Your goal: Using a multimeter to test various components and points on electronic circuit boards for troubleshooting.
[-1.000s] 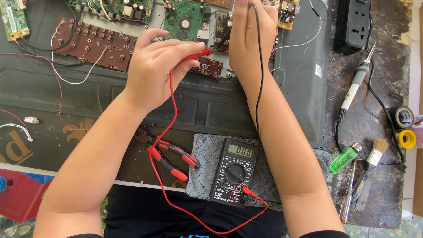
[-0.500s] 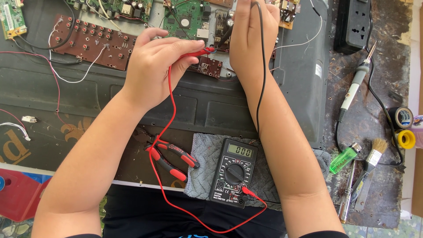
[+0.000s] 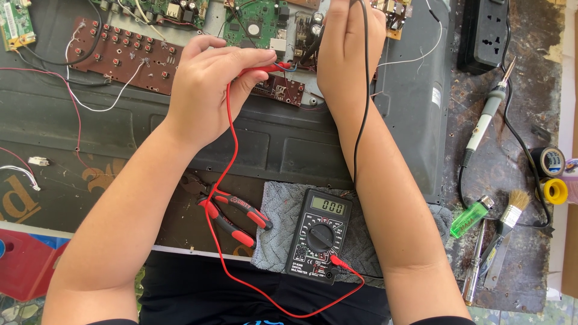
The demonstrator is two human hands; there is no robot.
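Head view, looking down on a dark workbench. Left hand (image 3: 208, 90) closed around a red probe (image 3: 265, 68), fingers curled narrow on its handle, tip resting at a small brown circuit board (image 3: 283, 89). From the probe, a red lead (image 3: 220, 180) running down past the wrist and looping along the bottom edge into a black multimeter (image 3: 319, 235). Right hand (image 3: 346, 51) raised at the top edge, fingers bent together over the boards; a black lead (image 3: 361, 108) coming out of this grip and hanging along the forearm. Black probe itself hidden behind the fingers, so not possible to tell exactly how held. Multimeter lying on a grey cloth (image 3: 274, 232), between the two forearms, display facing up. Just left of the cloth, red-handled pliers (image 3: 235, 213), touching the red lead. A green circuit board (image 3: 253, 24) near the fingertips of both hands. Further left, a brown board with many buttons (image 3: 120, 51). At the right side, well apart from the hands: a soldering iron (image 3: 487, 111), a green lighter (image 3: 471, 216), a small brush (image 3: 509, 219), two tape rolls, black (image 3: 551, 161) and yellow (image 3: 553, 191), and a black power strip (image 3: 481, 33).
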